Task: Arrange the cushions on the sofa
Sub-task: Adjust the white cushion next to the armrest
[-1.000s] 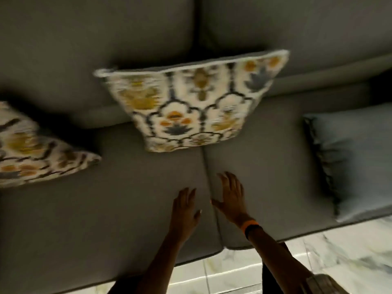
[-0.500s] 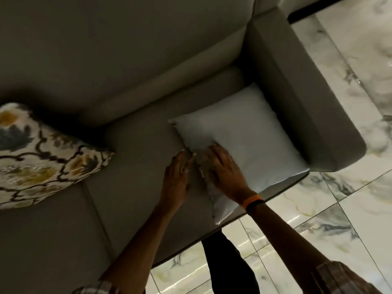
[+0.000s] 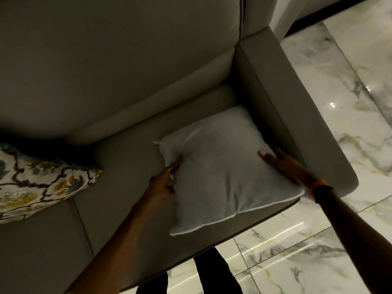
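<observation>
Pressing into opposite edges of the grey cushion [image 3: 222, 172], the fingers [image 3: 172, 167] of the left hand [image 3: 163, 183] are curled and pinch the cover at its left edge, where the fabric puckers. The fingers [image 3: 268, 157] of the right hand [image 3: 286, 166] lie extended and flat against the right edge; whether they curl under it cannot be seen. The cushion lies flat between them on the seat of the sofa [image 3: 127, 158], its far right side close against the armrest [image 3: 297, 115] just beyond the right fingers.

Handling judgement: the dents and creases indicate a soft, light, loosely filled body that will sag if lifted by one corner. Support both side edges together, gripping near the seams. The cover looks smooth; a pinch may slip.

Well beyond the left fingers, a patterned cushion [image 3: 38, 183] leans at the backrest.
</observation>
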